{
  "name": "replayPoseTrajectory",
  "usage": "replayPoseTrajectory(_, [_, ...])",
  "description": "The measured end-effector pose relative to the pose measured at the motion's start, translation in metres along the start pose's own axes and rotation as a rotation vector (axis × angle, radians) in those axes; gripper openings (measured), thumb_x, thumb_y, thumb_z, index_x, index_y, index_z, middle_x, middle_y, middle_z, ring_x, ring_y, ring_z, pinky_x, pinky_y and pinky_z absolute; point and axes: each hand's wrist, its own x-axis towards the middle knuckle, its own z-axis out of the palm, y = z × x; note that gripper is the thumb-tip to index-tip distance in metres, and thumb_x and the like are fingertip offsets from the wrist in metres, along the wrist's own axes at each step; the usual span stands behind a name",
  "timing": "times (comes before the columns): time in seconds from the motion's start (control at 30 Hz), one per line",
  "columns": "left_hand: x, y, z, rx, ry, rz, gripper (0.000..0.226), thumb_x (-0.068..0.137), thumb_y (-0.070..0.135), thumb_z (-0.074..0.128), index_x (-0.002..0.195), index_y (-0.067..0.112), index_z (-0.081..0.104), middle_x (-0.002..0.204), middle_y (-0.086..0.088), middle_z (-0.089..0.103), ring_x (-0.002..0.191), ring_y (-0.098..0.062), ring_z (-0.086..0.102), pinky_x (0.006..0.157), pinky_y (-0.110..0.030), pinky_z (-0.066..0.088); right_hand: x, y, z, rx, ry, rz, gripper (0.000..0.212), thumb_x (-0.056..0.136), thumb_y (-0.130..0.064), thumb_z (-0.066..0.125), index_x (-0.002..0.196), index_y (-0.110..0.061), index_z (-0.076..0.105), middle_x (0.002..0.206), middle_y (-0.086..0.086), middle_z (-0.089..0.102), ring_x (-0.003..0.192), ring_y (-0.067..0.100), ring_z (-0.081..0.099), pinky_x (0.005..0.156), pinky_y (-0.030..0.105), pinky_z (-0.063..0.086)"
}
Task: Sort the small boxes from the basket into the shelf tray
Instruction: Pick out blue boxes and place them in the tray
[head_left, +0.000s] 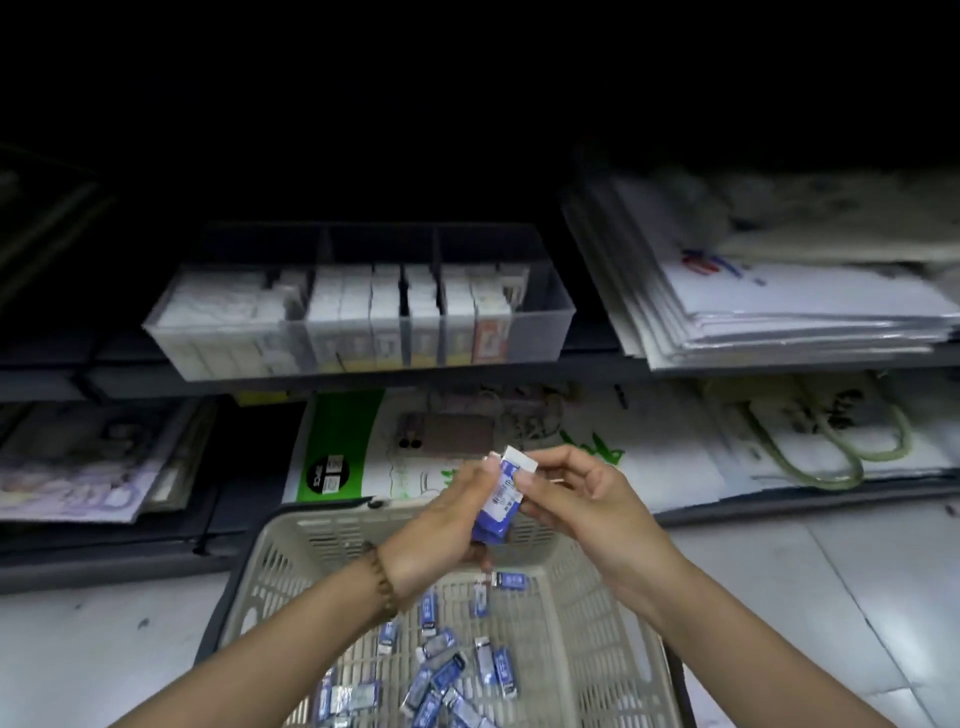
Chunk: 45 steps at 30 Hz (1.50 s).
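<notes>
A beige plastic basket (291, 566) stands on the floor below me with several small blue-and-white boxes (441, 670) scattered on its bottom. My left hand (441, 525) grips a stack of these blue boxes (497, 506) above the basket's far rim. My right hand (576, 493) pinches the top of the same stack, at its white end. On the upper shelf sits a clear divided shelf tray (545, 322), packed with upright white boxes in its compartments.
Stacked white paper bags (779, 291) lie right of the tray. On the lower shelf are a green-and-white packet (337, 441), a phone (447, 434) and bags with cord handles (810, 441). Printed sheets (78, 467) lie at lower left. The floor is pale tile.
</notes>
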Motion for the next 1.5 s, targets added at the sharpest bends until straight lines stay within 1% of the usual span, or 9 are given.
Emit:
replayPoseTrajectory(0.17, [-0.013, 0.038, 0.011, 0.051, -0.004, 0.141, 0.021, 0.093, 0.036, 0.043, 0.11, 0.042, 0.051, 0.117, -0.002, 0.053, 0.087, -0.002, 0.06, 0.064, -0.017, 0.052, -0.013, -0.037, 0.003, -0.022, -0.043, -0.09, 0.017, 0.083, -0.007, 0.067, 0.099, -0.003, 0.064, 0.089, 0.008, 0.074, 0.082, 0.015, 0.071, 0.071, 0.017, 0.054])
replayPoseTrajectory(0.3, [-0.019, 0.067, 0.012, 0.122, 0.028, 0.297, 0.039, 0.092, 0.02, 0.049, 0.131, 0.025, 0.044, 0.121, -0.009, 0.053, 0.084, -0.004, 0.063, 0.062, -0.02, 0.055, -0.016, -0.066, 0.006, -0.029, -0.063, -0.154, 0.018, 0.087, -0.01, 0.063, 0.105, -0.008, 0.061, 0.095, 0.003, 0.072, 0.083, 0.017, 0.071, 0.068, 0.02, 0.055])
replayPoseTrajectory(0.53, [-0.014, 0.108, 0.011, 0.097, 0.329, 0.527, 0.03, 0.073, 0.033, 0.068, 0.093, 0.014, 0.057, 0.099, -0.002, 0.065, 0.076, -0.01, 0.068, 0.053, -0.025, 0.055, -0.001, -0.122, 0.005, -0.135, -0.169, -0.185, 0.025, 0.091, -0.015, 0.058, 0.115, -0.013, 0.062, 0.107, 0.004, 0.071, 0.095, 0.011, 0.069, 0.077, 0.017, 0.054])
replayPoseTrajectory(0.77, [0.011, 0.121, 0.014, 0.09, 0.385, 0.687, 0.022, 0.076, 0.029, 0.067, 0.094, 0.016, 0.067, 0.094, 0.003, 0.068, 0.079, -0.008, 0.067, 0.058, -0.022, 0.055, 0.016, -0.153, -0.001, -0.349, -0.208, -0.225, 0.028, 0.087, -0.013, 0.065, 0.115, -0.015, 0.064, 0.11, 0.005, 0.071, 0.103, 0.015, 0.066, 0.091, 0.024, 0.051])
replayPoseTrajectory(0.93, [0.026, 0.127, -0.016, 0.445, 0.42, 0.719, 0.035, 0.086, 0.045, 0.046, 0.114, 0.029, 0.058, 0.108, 0.011, 0.063, 0.1, 0.001, 0.058, 0.08, -0.013, 0.047, 0.044, -0.174, -0.015, -0.426, -0.186, -0.231, 0.029, 0.088, -0.004, 0.061, 0.116, -0.006, 0.058, 0.111, 0.015, 0.067, 0.094, 0.019, 0.067, 0.084, 0.023, 0.055])
replayPoseTrajectory(1.03, [0.027, 0.111, -0.048, 0.734, 0.525, 0.643, 0.056, 0.085, 0.057, 0.03, 0.125, 0.026, 0.053, 0.119, 0.008, 0.058, 0.111, -0.004, 0.05, 0.093, -0.02, 0.04, 0.065, -0.18, -0.027, -0.581, -0.136, -0.209, 0.039, 0.088, -0.005, 0.062, 0.125, 0.001, 0.052, 0.112, 0.016, 0.064, 0.088, 0.017, 0.066, 0.075, 0.021, 0.057])
replayPoseTrajectory(1.17, [0.028, 0.094, -0.068, 1.071, 0.573, 0.615, 0.062, 0.089, 0.06, 0.022, 0.128, 0.023, 0.053, 0.127, 0.007, 0.055, 0.122, -0.01, 0.043, 0.103, -0.026, 0.03, 0.09, -0.178, -0.023, -0.85, -0.112, -0.251, 0.041, 0.089, -0.007, 0.061, 0.127, 0.001, 0.048, 0.119, 0.017, 0.058, 0.09, 0.025, 0.067, 0.082, 0.031, 0.056])
replayPoseTrajectory(1.3, [0.031, 0.091, -0.069, 1.113, 0.557, 0.625, 0.059, 0.089, 0.056, 0.022, 0.126, 0.026, 0.056, 0.129, 0.009, 0.053, 0.125, -0.01, 0.04, 0.106, -0.026, 0.023, 0.104, -0.174, -0.004, -1.173, -0.147, -0.315, 0.047, 0.087, -0.015, 0.065, 0.131, -0.007, 0.049, 0.122, 0.008, 0.057, 0.09, 0.016, 0.062, 0.078, 0.023, 0.049])
replayPoseTrajectory(1.5, [0.029, 0.089, -0.072, 1.145, 0.551, 0.648, 0.056, 0.089, 0.055, 0.022, 0.128, 0.029, 0.053, 0.131, 0.011, 0.05, 0.126, -0.009, 0.038, 0.106, -0.025, 0.022, 0.108, -0.154, 0.009, -1.267, -0.129, -0.348, 0.049, 0.085, -0.014, 0.067, 0.132, -0.01, 0.052, 0.127, 0.009, 0.057, 0.095, 0.013, 0.054, 0.079, 0.019, 0.039])
